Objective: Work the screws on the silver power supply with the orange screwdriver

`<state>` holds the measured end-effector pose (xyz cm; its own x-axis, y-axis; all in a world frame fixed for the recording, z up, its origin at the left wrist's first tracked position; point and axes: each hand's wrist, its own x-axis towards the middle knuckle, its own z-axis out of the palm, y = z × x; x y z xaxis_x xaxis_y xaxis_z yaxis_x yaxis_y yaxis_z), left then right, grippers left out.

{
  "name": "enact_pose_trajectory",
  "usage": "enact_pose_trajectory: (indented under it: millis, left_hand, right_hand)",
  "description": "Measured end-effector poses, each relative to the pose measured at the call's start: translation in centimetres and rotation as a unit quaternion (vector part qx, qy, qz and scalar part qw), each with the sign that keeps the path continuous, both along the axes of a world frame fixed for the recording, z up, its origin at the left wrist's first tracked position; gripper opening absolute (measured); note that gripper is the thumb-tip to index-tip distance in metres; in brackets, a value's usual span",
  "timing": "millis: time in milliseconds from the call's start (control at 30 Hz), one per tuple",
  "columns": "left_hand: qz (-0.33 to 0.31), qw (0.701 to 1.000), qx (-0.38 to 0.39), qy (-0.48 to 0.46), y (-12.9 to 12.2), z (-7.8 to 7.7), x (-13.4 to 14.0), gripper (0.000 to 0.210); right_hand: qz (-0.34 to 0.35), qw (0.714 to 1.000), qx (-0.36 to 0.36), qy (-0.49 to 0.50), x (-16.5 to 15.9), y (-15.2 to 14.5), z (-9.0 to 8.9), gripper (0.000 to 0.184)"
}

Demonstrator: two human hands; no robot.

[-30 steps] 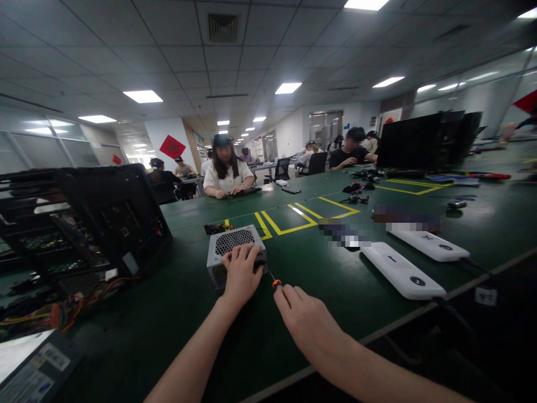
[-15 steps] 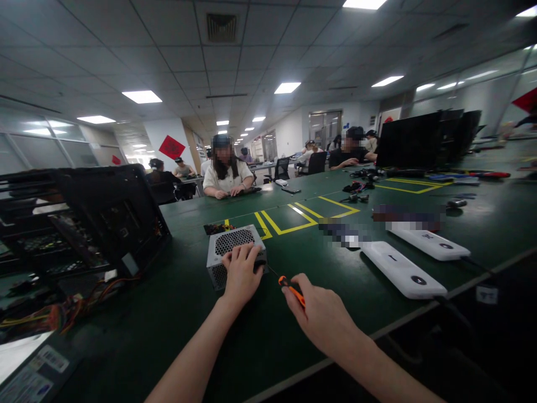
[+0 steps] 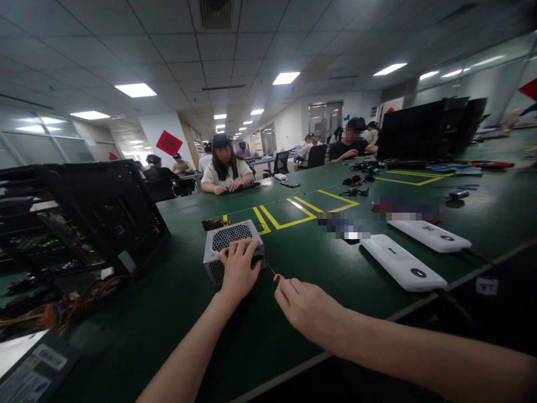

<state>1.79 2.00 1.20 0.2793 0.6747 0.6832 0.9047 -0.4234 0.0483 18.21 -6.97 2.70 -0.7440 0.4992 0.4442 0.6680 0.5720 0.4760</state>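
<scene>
Power supply unit (image 3: 232,232): being steadied left of screwdriver (image 3: 276,276) on table (image 3: 302,249), under left hand's (image 3: 240,266) spread fingers.
Driver grip: being held by closed right hand (image 3: 304,308); tip contact unclear.
Shaft (image 3: 271,268): best being kept straight.

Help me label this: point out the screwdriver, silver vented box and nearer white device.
Screwdriver (image 3: 276,277), head view: orange part of handle.
Silver vented box (image 3: 227,235), head view: top grille.
Nearer white device (image 3: 399,261), head view: top face.

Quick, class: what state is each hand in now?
Left hand: open, resting on the power supply unit.
Right hand: closed, holding the screwdriver.
</scene>
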Motion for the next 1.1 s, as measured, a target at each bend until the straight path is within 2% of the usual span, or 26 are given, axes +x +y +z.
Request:
enact_pose_trajectory:
  millis: [233,333,400,467,567,633,700,767,867,1033,1100]
  left_hand:
    - [0.009,1.000,-0.001,0.008,0.0,0.0,0.1,0.040]
    - [0.008,1.000,-0.002,0.009,0.0,0.1,0.0,0.040]
    - [0.007,1.000,-0.002,0.007,0.0,0.0,0.0,0.040]
    - [0.007,1.000,-0.003,0.005,0.0,0.0,-0.1,0.041]
    - [0.006,1.000,-0.007,0.002,0.0,0.0,-0.1,0.042]
    - [0.007,1.000,-0.011,0.000,0.0,0.1,-0.1,0.042]
    - [0.009,1.000,-0.014,-0.001,0.0,0.1,0.0,0.041]
    - [0.010,1.000,-0.016,0.000,-0.1,0.2,0.0,0.041]
    - [0.012,1.000,-0.018,0.000,-0.1,0.2,0.1,0.041]
    - [0.014,1.000,-0.016,0.000,-0.2,0.3,0.2,0.040]
    - [0.015,1.000,-0.012,0.000,-0.2,0.3,0.2,0.039]
  right_hand:
    - [0.100,0.984,0.004,-0.150,0.5,0.4,1.2,0.017]
    - [0.107,0.983,-0.020,-0.149,0.8,0.5,2.2,0.015]
    - [0.068,0.992,-0.052,-0.094,0.9,0.5,2.9,0.012]
    - [-0.020,0.995,-0.099,0.008,1.0,0.5,3.3,0.014]
    - [-0.161,0.959,-0.179,0.152,0.9,0.4,3.3,0.024]
    - [-0.197,0.940,-0.202,0.192,0.6,0.2,2.6,0.022]
    - [-0.168,0.950,-0.183,0.190,0.4,0.1,1.6,0.014]
    - [-0.100,0.973,-0.137,0.154,0.2,0.0,0.5,0.009]
    - [-0.019,0.994,-0.079,0.071,0.2,-0.1,-0.4,0.018]
    - [0.082,0.994,-0.074,-0.014,0.5,0.3,-0.4,0.011]
    - [0.100,0.991,-0.084,-0.026,0.6,0.6,-0.1,0.010]
